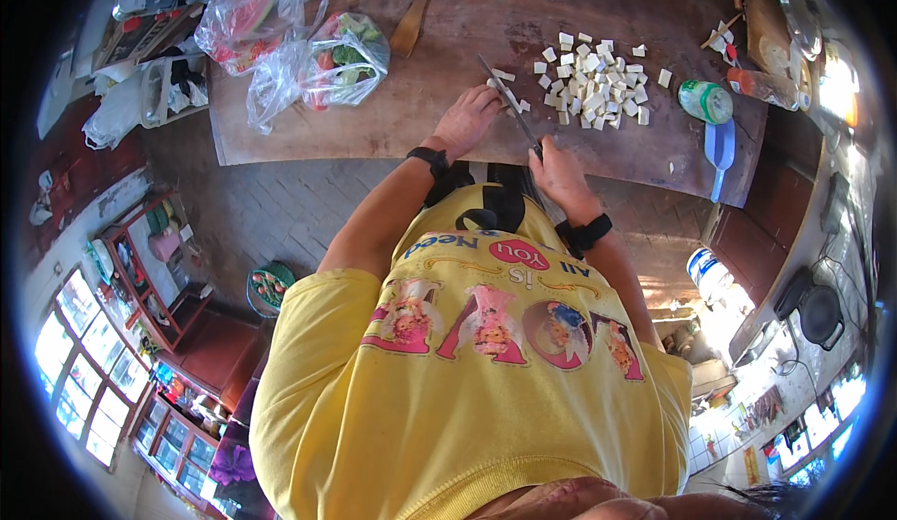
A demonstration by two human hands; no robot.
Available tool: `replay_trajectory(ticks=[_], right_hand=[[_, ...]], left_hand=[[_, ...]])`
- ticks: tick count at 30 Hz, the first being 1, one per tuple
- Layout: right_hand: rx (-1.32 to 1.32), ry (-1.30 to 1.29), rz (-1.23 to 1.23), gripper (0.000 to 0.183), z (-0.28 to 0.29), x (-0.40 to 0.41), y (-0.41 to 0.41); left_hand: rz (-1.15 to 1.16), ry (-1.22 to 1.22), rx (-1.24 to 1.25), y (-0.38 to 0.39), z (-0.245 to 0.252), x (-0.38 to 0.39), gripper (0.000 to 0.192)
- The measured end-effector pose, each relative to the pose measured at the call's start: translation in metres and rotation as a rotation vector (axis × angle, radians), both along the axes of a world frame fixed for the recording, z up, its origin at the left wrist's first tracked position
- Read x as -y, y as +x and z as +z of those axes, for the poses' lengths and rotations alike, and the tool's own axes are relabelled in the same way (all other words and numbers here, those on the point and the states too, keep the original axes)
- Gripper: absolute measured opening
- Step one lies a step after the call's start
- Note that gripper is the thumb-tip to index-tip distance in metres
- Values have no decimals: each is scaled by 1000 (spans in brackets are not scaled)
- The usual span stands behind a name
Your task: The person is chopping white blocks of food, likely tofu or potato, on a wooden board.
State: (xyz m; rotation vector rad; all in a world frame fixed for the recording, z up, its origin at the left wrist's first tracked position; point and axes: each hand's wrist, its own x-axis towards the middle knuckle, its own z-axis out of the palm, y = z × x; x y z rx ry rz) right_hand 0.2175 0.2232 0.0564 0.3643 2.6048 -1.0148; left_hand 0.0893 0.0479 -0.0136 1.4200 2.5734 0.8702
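My right hand point(559, 175) grips the handle of a long-bladed kitchen knife point(513, 108) near the front edge of the wooden table point(336, 134). The blade points away and to the left, across small white pieces of food. My left hand point(471, 119) lies on the table left of the blade, its fingertips at the white pieces; what they press on is partly hidden. One cut white piece point(502, 74) rests just beyond the blade. Right of the knife spreads a pile of white cubes point(594, 84), possibly tofu or dough.
Plastic bags of produce point(347, 64) and a wooden spatula point(418, 12) lie at the left and back. At the right are a green-lidded glass jar point(704, 101), a blue scoop point(720, 152), a plastic bottle point(764, 88) and a wooden board point(767, 29).
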Motion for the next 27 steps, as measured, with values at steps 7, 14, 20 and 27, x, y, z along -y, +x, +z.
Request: replay_trajectory(ticks=[7, 14, 20, 27], right_hand=[[-10, -3, -58, 26, -36, 3, 2], [-69, -125, -131, 25, -11, -4, -1], [-48, -101, -73, 24, -2, 3, 2], [28, -71, -49, 29, -24, 15, 6]], left_hand=[[16, -46, 11, -1, -2, -4, 27], [-7, 4, 28, -1, 5, -1, 25], [-3, 9, 75, 0, 8, 6, 27], [-6, 12, 60, -1, -2, 7, 25]])
